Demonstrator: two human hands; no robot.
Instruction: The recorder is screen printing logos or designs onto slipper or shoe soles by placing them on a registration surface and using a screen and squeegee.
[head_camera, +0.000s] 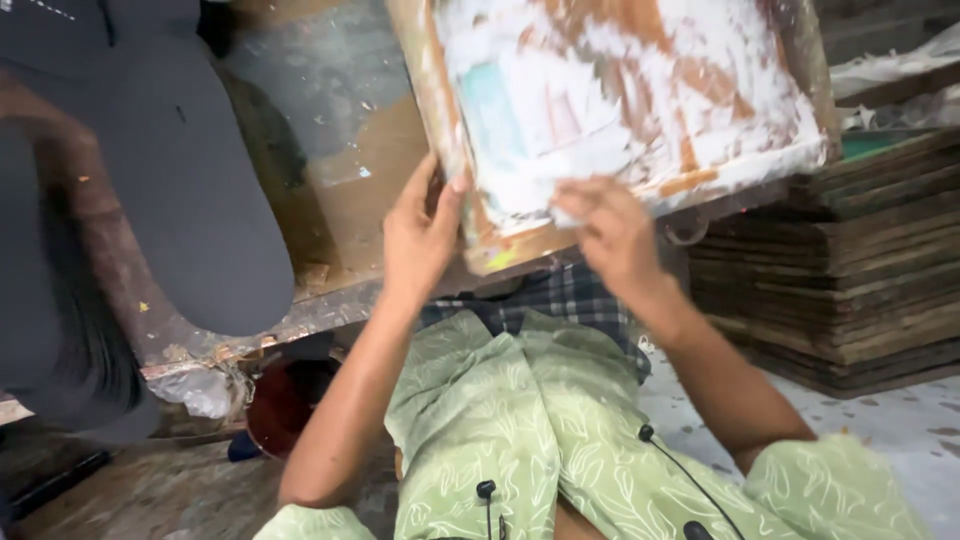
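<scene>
Green patterned shirt below a paint-smeared wooden frame.
Left hand grips the frame's left edge; right hand pinches its lower edge.

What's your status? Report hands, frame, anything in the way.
Left hand grips frame at its left edge. Right hand on its paint-smeared face, near the bottom edge. Frame tilted over bench. Black sheet left, frame stack right, both apart.

1 wooden-framed printing screen, rectangular, tilted at top centre, smeared white and orange-brown with a pale blue patch, lower-left edge gripped by the left hand, no packages, labels or signs
</scene>
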